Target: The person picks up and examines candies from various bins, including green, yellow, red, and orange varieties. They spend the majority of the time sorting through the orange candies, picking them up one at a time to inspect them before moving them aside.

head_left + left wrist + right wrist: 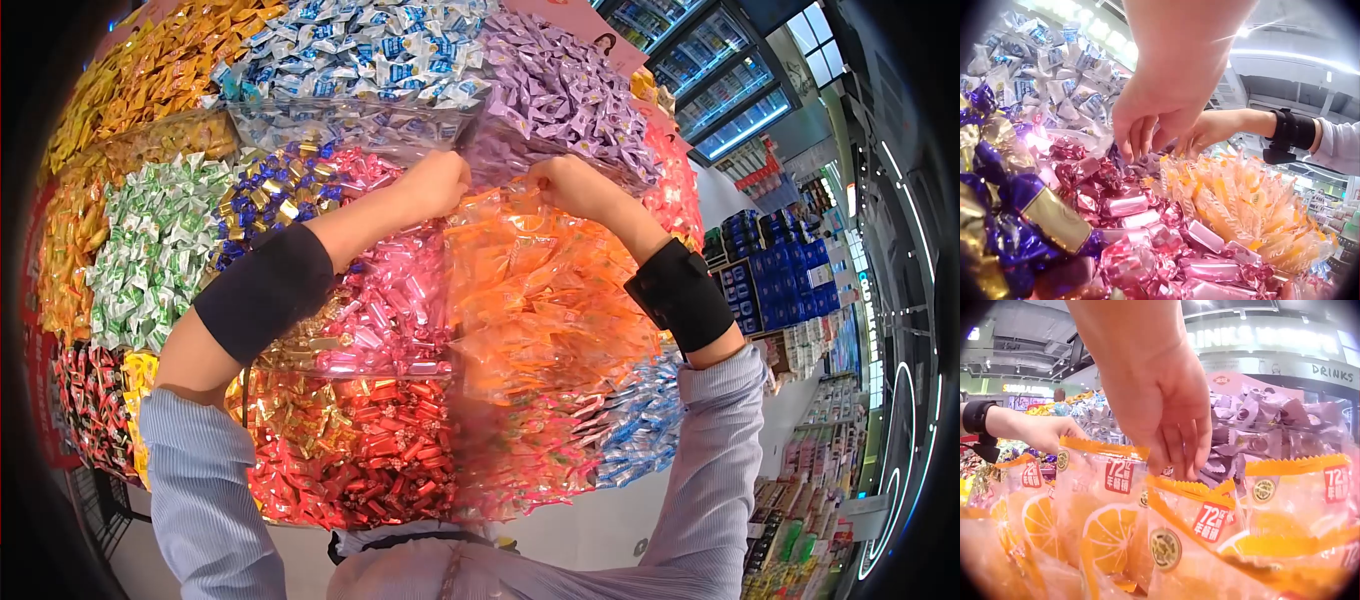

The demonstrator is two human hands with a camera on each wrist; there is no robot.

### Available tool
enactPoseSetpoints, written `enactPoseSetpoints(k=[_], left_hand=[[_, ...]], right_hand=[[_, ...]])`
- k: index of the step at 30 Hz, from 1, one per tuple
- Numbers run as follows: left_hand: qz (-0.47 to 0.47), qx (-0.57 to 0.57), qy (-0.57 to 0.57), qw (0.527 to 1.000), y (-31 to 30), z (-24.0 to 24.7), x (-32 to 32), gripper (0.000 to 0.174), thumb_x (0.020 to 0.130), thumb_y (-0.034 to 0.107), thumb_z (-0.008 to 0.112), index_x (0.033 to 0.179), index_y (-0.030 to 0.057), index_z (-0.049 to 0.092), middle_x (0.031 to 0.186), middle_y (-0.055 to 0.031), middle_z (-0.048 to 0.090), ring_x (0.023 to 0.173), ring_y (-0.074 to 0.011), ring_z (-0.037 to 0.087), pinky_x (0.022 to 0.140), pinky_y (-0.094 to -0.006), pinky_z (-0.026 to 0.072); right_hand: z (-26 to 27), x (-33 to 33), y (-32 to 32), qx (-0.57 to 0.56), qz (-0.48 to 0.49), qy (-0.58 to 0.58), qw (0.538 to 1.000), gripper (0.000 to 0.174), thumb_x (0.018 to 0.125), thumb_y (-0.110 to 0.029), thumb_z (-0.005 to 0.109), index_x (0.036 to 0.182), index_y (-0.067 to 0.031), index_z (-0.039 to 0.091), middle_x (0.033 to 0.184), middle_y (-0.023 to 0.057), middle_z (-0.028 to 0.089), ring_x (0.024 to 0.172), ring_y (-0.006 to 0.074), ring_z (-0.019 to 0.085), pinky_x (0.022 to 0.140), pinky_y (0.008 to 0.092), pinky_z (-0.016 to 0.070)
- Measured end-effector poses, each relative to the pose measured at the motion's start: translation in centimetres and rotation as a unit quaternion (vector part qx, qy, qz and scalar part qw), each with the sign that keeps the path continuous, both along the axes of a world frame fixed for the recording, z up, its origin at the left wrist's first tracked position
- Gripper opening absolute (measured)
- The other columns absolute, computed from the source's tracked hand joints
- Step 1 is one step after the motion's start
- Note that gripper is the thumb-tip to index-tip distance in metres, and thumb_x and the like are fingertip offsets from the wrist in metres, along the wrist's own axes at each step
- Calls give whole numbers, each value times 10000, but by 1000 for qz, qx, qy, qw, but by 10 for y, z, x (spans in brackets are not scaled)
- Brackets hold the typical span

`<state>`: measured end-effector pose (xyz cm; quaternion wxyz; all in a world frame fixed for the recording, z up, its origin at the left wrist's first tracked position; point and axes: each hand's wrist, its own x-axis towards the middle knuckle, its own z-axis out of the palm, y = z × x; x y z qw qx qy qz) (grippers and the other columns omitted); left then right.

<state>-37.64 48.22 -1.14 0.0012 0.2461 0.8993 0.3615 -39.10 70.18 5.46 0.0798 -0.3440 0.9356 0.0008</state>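
Both hands reach to the back edge of a heap of orange-slice packets (545, 290) (1110, 531). My left hand (437, 182) (1163, 100) has bent fingers pointing down between pink foil candies (1141, 212) and the orange packets (1241, 200). The right hand (572, 183) (1163, 406) hangs with bent fingers behind the packets' zigzag top edges. Its fingertips are partly hidden there, so whether they pinch a packet cannot be made out. Purple-wrapped candies (560, 95) (1254, 425) lie just beyond both hands.
Clear dividers (350, 125) separate the candy heaps. White-blue candies (370, 50) lie at the back, green-white ones (160, 240) at left, red ones (400, 430) nearest the body. Blue packs (795, 285) and drinks fridges (715, 70) stand beyond, at right.
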Motion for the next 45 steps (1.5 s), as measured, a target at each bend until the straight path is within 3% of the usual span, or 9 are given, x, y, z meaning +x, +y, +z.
enactPoseSetpoints(k=[5,14,17,20,23,26,30,42,45], left_hand=[[-46,51,-95,993,11,2,4,236,766,209,648,883,4,657,711,-125,639,655,-148,600,634,-312,470],[-57,5,-50,997,37,4,-3,341,739,326,677,917,36,660,779,-174,642,698,-247,634,662,-346,473],[-63,30,-85,994,37,1,-3,352,741,336,676,922,35,659,758,-162,645,666,-230,631,643,-350,475],[-92,29,-59,994,26,1,-3,303,774,289,652,904,16,650,740,-145,644,657,-205,626,632,-339,476],[-48,126,-156,978,7,2,-13,229,801,215,619,887,3,637,723,-129,639,667,-176,618,638,-320,477],[8,77,-14,997,-9,6,-19,113,765,77,588,845,8,628,682,-159,619,602,-249,606,593,-347,474],[-2,-141,182,973,-14,9,-11,135,774,104,553,855,20,620,795,-158,629,739,-319,616,660,-385,494],[-19,-277,290,916,7,-16,-19,95,680,13,552,732,40,627,786,-154,623,745,-316,624,640,-388,504],[-25,-310,280,908,10,-19,-24,91,728,90,544,750,41,617,781,-131,623,749,-304,618,639,-401,493]], right_hand=[[-8,6,-3,-35,25,-3,999,156,661,-59,638,799,-1,595,690,139,617,665,261,617,612,353,473],[0,-13,31,-158,-47,-138,977,146,685,-119,609,779,-16,564,678,113,599,611,301,558,586,355,443],[-8,0,16,-60,-11,-5,998,155,718,-10,532,870,-3,563,729,109,619,651,199,583,616,318,460],[6,-1,21,-101,-51,-63,992,145,736,-8,530,877,-2,562,732,115,619,665,212,591,625,316,464],[45,20,40,-170,-88,15,981,125,810,-61,546,916,1,566,831,97,621,782,168,594,691,298,465],[58,52,58,-242,-139,19,960,138,814,-93,554,922,-10,577,824,103,620,758,190,598,684,304,467],[50,112,53,-304,-123,35,944,127,809,-78,567,922,-23,580,840,116,613,768,234,606,673,314,468],[-8,227,28,-346,-28,-23,938,190,775,-34,577,965,-46,569,886,105,590,828,289,582,693,352,473],[-26,236,29,-368,-50,-44,927,183,779,-39,580,962,-46,578,890,96,593,834,281,580,714,345,473]])
